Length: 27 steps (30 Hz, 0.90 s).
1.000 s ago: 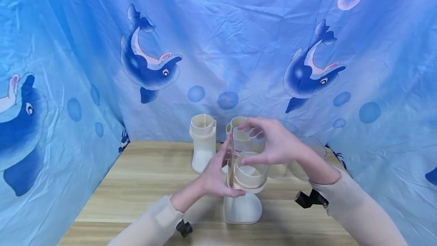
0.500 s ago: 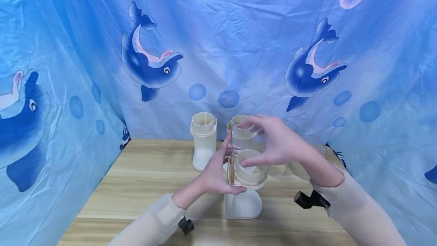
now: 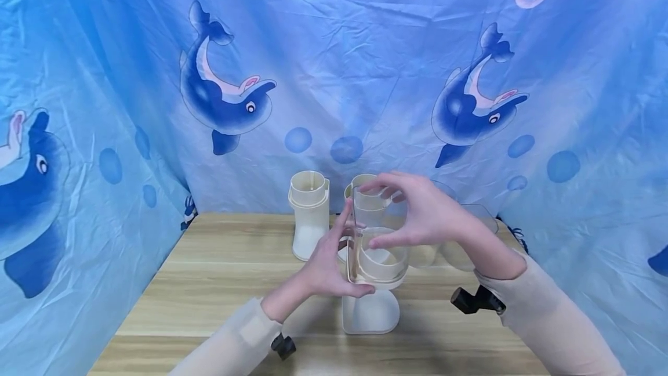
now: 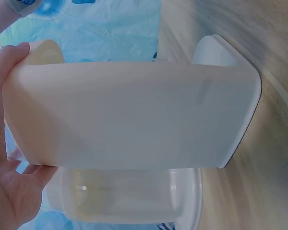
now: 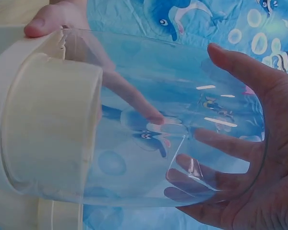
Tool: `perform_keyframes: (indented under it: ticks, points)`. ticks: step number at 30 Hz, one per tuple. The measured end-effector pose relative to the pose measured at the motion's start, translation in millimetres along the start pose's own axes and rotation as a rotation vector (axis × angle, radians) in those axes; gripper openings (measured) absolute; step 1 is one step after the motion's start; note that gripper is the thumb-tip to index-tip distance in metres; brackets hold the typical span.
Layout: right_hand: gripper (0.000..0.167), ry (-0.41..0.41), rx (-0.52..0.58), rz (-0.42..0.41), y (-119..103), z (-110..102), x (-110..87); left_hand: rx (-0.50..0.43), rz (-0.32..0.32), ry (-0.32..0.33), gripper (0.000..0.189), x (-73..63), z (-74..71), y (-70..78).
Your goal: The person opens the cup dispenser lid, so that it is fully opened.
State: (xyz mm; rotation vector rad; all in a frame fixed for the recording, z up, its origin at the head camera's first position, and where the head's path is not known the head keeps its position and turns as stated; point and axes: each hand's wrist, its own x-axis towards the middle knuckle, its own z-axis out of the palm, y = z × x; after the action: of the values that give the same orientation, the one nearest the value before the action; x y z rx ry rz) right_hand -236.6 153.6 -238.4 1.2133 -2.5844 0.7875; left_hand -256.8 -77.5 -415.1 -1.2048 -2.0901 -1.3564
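In the head view, a white stand (image 3: 370, 315) with a flat rounded base and a ring-shaped collar stands upright near the front of the table. A clear plastic container (image 3: 392, 222) sits mouth down over that collar. My left hand (image 3: 329, 268) grips the stand's upper part, its thumb at the near side; the left wrist view shows the stand's smooth back (image 4: 134, 115) by the palm. From above, my right hand (image 3: 425, 213) holds the closed end of the container, thumb and fingers spread around it. In the right wrist view, the collar (image 5: 53, 129) shows through the container's wall.
Two more white stands are at the back: one at the left (image 3: 309, 219), another (image 3: 371, 205) partly hidden behind the container. Further clear containers (image 3: 482, 219) are at the back right, faint and partly covered by the right arm. A blue dolphin-print curtain (image 3: 355, 62) surrounds the wooden table (image 3: 219, 283).
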Motion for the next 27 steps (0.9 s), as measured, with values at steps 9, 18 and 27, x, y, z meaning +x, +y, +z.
perform_keyframes:
  ticks: [9, 18, 27]
  points:
    - [0.08, 0.048, 0.009, 0.109, 6.0, -26.4, -8.3, -0.031, -0.052, -0.009, 0.156, -2.9, 0.3, -0.1]
    - [0.072, 0.1, 0.019, 0.171, 12.4, -43.2, -19.7, 0.055, -0.054, -0.062, 0.116, -4.4, 0.5, -1.5]
    - [0.062, 0.138, -0.036, 0.229, 22.3, -56.4, -33.6, 0.105, 0.019, -0.077, 0.09, -6.1, -3.0, -5.6]
